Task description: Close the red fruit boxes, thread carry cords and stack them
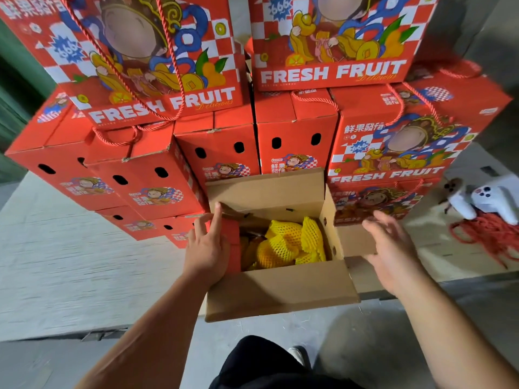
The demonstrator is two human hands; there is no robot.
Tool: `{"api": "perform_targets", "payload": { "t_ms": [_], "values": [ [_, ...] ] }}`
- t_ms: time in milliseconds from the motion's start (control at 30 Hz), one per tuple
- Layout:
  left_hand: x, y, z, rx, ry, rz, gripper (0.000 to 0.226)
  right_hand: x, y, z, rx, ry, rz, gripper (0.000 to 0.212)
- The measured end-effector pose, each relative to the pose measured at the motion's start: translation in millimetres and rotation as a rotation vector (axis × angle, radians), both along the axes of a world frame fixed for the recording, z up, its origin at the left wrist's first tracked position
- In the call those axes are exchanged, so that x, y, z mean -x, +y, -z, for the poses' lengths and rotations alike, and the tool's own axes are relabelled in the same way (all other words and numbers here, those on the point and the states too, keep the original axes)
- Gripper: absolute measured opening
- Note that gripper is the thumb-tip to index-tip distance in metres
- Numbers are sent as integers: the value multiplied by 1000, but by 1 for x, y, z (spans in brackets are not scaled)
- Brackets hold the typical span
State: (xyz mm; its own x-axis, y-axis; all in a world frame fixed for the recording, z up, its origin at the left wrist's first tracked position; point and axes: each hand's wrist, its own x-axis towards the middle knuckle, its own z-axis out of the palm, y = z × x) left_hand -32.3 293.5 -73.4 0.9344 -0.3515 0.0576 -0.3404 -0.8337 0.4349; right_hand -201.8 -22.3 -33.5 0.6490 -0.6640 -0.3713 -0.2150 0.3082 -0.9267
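Observation:
An open fruit box (280, 290) stands in front of me, its brown inner flaps spread out. Inside lie fruits wrapped in yellow foam nets (289, 242). My left hand (209, 248) holds the box's left side flap, fingers on its red outer face and thumb side at its top edge. My right hand (393, 248) hovers over the right flap with fingers spread, touching nothing that I can see. Behind the box rises a stack of closed red fruit boxes (219, 153), several with red carry cords (118, 136) threaded.
A pile of loose red cords (488, 234) lies on the floor at right, beside two white game controllers (488, 200). Grey concrete floor (84, 248) spreads to the left. My dark-clad knee and shoe show at the bottom.

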Motion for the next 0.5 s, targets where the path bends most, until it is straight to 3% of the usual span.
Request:
{"api": "perform_targets", "payload": {
  "t_ms": [67, 167, 267, 333, 433, 500],
  "values": [
    [0, 1, 3, 44, 4, 0, 77, 4, -1, -5, -14, -186, 119, 43],
    [3, 1, 1, 151, 42, -9, 73, 3, 15, -14, 195, -139, -135, 32],
    [3, 1, 0, 172, 34, 25, 73, -1, 42, 6, 672, 128, -664, 69],
    [2, 4, 1, 197, 24, 40, 74, 1, 51, 22, 850, 186, -811, 84],
    [4, 8, 0, 312, 65, -4, 82, 8, 25, 21, 786, 109, -866, 66],
    [6, 7, -1, 476, 159, -57, 85, 16, -4, 16, 865, 85, -983, 52]
  ]
}}
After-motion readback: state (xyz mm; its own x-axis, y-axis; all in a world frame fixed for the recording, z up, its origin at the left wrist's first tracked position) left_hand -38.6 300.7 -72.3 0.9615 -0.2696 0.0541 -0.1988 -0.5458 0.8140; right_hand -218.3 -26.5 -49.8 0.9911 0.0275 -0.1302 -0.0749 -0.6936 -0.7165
